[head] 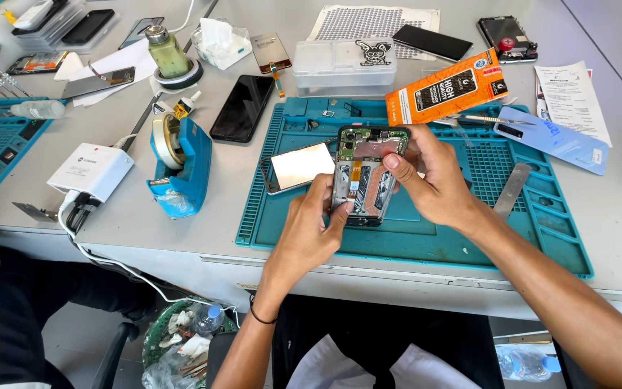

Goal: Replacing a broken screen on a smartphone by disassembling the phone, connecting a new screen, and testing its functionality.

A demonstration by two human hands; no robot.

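Opened phone (366, 175): back cover off, circuit board and flex cable exposed; held just above the teal repair mat (426, 230) on the worktop (181, 223). Long axis runs away from the person, camera end farthest. Left hand (309, 234): fingers grasping the lower left edge. Right hand (433, 180): fingers pinching the upper right side, thumb on the board.

Bare metal and green circuit board are shown in the opened phone (366, 173). A matt, ribbed rubbery finish is seen on the teal mat (426, 238). Glossy glass is seen on the black phone (242, 108), and printed cardboard on the orange box (446, 86).
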